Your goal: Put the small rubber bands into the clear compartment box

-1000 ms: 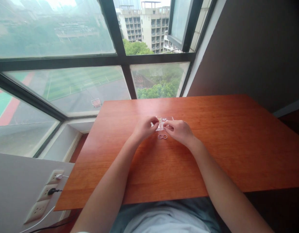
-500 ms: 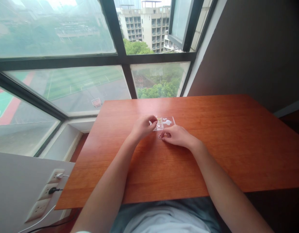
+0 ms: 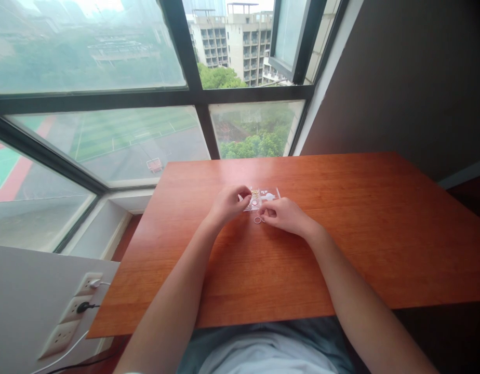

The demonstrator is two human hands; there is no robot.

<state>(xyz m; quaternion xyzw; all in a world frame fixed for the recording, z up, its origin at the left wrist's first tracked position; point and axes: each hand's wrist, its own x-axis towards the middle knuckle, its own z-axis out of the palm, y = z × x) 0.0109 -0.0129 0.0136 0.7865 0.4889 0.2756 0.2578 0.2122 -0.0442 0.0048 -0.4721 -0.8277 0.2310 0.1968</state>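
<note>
A small clear plastic box (image 3: 270, 196) lies on the wooden table (image 3: 209, 176), with a white pattern on its right half. Small rings, some yellowish, show in its left half. My left hand (image 3: 229, 203) is at the box's left edge, thumb and fingers pinched together; what they grip is hidden. Just in front of the box, my right hand (image 3: 285, 215) also has its fingertips closed, on something too small to make out. A pale ring (image 3: 257, 220) lies flat on the table beside those fingertips, and part of another shows next to it.
Behind the table stand dark-framed windows (image 3: 255, 95), and a grey wall (image 3: 399, 78) rises on the right. Low at the left, sockets (image 3: 72, 307) with plugged-in cables are set in the white wall, near the table's left edge.
My right hand has lifted slightly away from the rings, up toward the box. The pale ring on the table is less covered now. My left hand has hardly moved.
</note>
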